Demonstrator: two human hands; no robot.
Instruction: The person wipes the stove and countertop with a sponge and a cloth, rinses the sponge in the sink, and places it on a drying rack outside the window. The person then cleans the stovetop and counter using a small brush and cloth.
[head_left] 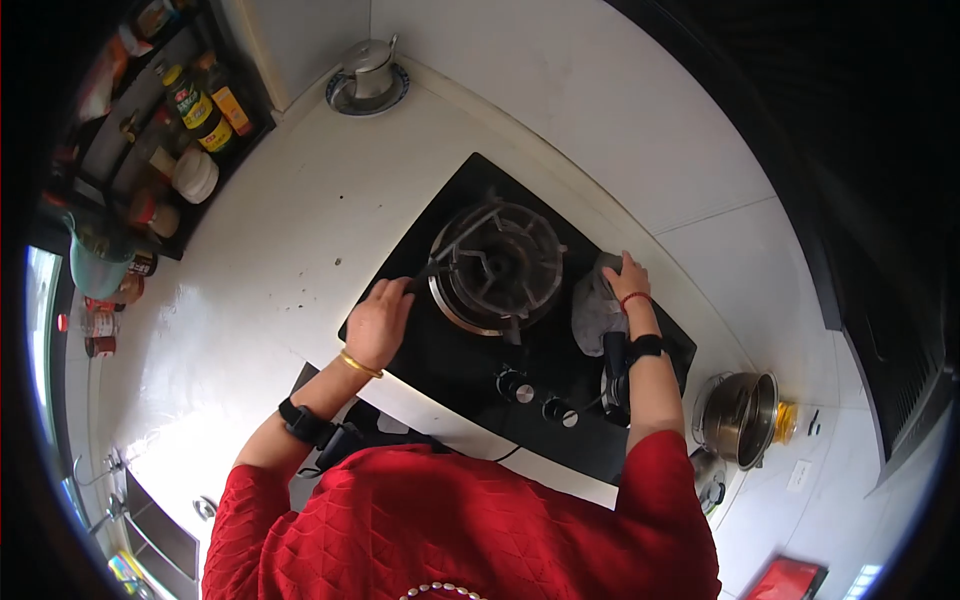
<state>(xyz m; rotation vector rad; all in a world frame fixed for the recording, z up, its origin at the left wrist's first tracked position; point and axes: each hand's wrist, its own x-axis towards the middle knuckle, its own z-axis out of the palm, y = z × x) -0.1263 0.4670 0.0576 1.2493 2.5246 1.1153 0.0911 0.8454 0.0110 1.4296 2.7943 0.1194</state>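
My left hand (pixel 378 325) is closed around the dark handle of a thin tool (pixel 462 240). Its narrow shaft reaches over the pot stand (pixel 545 260) on the gas burner; the tool's exact kind is unclear. Across the stove, my right hand (pixel 630 278) grips a crumpled grey cloth (pixel 598 312) lying on the black glass hob (pixel 440 350), right of the burner. Part of that cloth is hidden by the fingers. Two control knobs (pixel 516 387) sit at the front of the hob. A black strap is on each of my wrists.
A lidded metal pot (pixel 368 68) stands on a blue-patterned plate at the back left. Bottles (pixel 198 110) and jars fill a dark rack on the left. A steel pot (pixel 738 418) is at the right. Dark crumbs dot the white counter (pixel 290 240). The range hood (pixel 850 150) hangs above right.
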